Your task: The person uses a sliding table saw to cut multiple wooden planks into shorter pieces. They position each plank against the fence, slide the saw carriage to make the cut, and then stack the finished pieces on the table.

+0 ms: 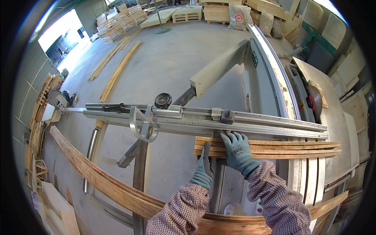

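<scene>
A short stack of narrow wooden strips [274,149] lies across the sliding saw table, alongside a metal fence [258,127] with a scale on it. My left hand [203,171], in a blue-grey glove, holds the stack at its left end. Its thumb points up against the wood, and its other fingers are mostly hidden. My right hand [238,150], gloved alike, lies over the top of the strips a little further right, its fingers bent over their far edge, close to the fence. At the right, the strips' far ends reach over the table slats.
A red-centred circular saw blade [310,103] stands at the right beside the table [333,129]. Long curved boards [105,174] lie in front of me, passing below my forearms. A black knob [163,100] and a metal flip stop [143,123] sit on the fence. Pallets [187,14] stand far back.
</scene>
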The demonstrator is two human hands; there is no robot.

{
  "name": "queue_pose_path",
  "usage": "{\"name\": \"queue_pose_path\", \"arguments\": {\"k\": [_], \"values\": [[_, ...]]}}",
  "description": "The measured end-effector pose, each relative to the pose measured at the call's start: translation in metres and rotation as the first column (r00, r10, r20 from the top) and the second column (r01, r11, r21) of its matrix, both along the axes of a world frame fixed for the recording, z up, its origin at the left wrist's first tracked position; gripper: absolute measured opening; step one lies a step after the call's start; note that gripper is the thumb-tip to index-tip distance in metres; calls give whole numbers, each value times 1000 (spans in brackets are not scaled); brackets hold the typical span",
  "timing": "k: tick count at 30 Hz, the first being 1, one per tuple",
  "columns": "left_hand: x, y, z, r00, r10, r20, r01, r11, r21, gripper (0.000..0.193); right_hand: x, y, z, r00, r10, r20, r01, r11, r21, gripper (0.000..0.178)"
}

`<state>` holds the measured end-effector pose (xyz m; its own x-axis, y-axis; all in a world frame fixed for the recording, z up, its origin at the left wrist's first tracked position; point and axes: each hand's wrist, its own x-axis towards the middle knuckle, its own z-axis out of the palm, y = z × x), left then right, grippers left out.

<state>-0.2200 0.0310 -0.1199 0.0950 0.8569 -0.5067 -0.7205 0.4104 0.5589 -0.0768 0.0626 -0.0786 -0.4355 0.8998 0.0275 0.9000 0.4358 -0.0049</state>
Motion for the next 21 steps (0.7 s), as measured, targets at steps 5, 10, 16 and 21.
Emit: {"name": "queue_pose_path", "arguments": {"k": [5,10,16,21], "values": [[-17,-2,-45,973,177,-151,-178,984,4,78,76,-24,43,998,-19,57,31,975,-220,114],[-6,0,-44,975,151,-160,-152,988,7,82,246,-53,29,961,-217,174,232,970,-73,116],[-15,9,-35,966,260,-4,-260,966,0,85,256,-32,-4,977,-132,-165,140,989,38,83],[-58,29,-26,893,451,18,-450,888,94,81,186,-13,-4,991,-95,-98,101,994,48,89]]}}
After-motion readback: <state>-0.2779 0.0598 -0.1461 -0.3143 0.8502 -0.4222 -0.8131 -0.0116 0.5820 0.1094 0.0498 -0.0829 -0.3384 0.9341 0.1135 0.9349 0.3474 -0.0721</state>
